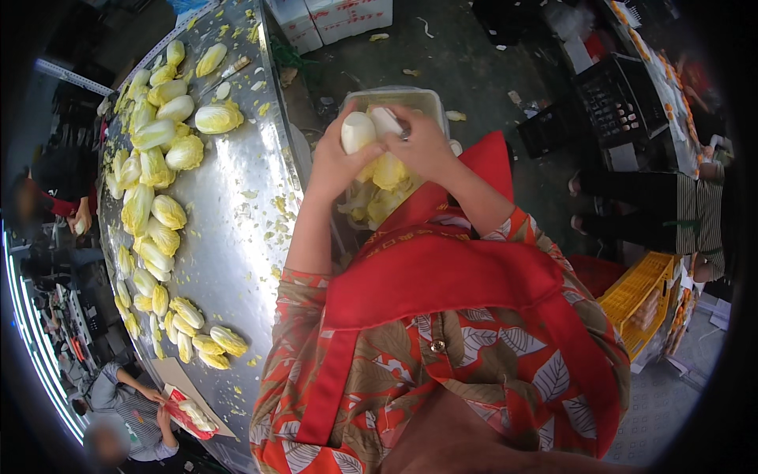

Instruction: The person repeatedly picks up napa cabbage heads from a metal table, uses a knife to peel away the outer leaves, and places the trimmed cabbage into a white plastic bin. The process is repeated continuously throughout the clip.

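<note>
My left hand [335, 155] is wrapped round a Chinese cabbage [358, 130], its pale base pointing away from me. Against the cabbage's right side, my right hand [425, 146] is closed on a smooth white piece [385, 121]. A small dark, shiny bit shows by those fingers. I cannot tell whether the piece is a leaf or a tool. Both hands are above a translucent plastic bin [430, 99], which holds loose yellow cabbage leaves [389, 172].
To the left, a metal table [229, 186] bears several Chinese cabbages [155, 167] and leaf scraps. White boxes [347, 17] stand beyond it. Black crates [620, 99] and a yellow crate [638, 304] are at the right. Other people work at both sides; one holds a red package [189, 415].
</note>
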{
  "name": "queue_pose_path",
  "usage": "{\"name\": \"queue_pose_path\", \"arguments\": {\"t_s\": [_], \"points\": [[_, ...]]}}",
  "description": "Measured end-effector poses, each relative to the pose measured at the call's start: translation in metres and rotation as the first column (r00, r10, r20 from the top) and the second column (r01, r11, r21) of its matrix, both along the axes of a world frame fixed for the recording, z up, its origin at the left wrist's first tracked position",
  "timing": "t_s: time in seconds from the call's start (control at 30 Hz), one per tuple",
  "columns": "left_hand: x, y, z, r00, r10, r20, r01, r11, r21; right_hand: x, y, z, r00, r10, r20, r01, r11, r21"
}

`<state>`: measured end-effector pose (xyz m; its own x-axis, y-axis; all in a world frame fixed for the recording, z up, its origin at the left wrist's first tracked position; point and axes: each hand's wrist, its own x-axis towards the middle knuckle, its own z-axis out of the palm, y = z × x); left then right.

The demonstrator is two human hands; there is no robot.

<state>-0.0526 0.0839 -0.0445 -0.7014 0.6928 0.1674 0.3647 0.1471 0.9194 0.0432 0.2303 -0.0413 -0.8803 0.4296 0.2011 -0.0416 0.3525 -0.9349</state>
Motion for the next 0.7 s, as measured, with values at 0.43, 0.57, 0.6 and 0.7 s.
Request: {"name": "queue_pose_path", "arguments": {"t_s": [0.43, 0.57, 0.6, 0.7], "points": [[0.002, -0.011, 0.012, 0.838, -0.222, 0.498, -0.035, 0.889, 0.456, 0.005, 0.021, 0.017, 0.962, 0.176, 0.207, -0.127, 0.965, -0.228], [0.009, -0.005, 0.017, 0.84, -0.217, 0.498, -0.04, 0.889, 0.455, 0.007, 0.0, 0.034, 0.968, 0.248, 0.032, -0.239, 0.953, -0.185], [0.013, -0.004, 0.02, 0.868, -0.188, 0.46, -0.035, 0.9, 0.435, 0.006, -0.001, 0.033, 0.97, 0.24, 0.035, -0.23, 0.957, -0.174], [0.016, -0.005, 0.024, 0.911, -0.125, 0.392, -0.048, 0.914, 0.403, 0.006, 0.0, 0.039, 0.961, 0.269, 0.073, -0.247, 0.944, -0.219]]}}
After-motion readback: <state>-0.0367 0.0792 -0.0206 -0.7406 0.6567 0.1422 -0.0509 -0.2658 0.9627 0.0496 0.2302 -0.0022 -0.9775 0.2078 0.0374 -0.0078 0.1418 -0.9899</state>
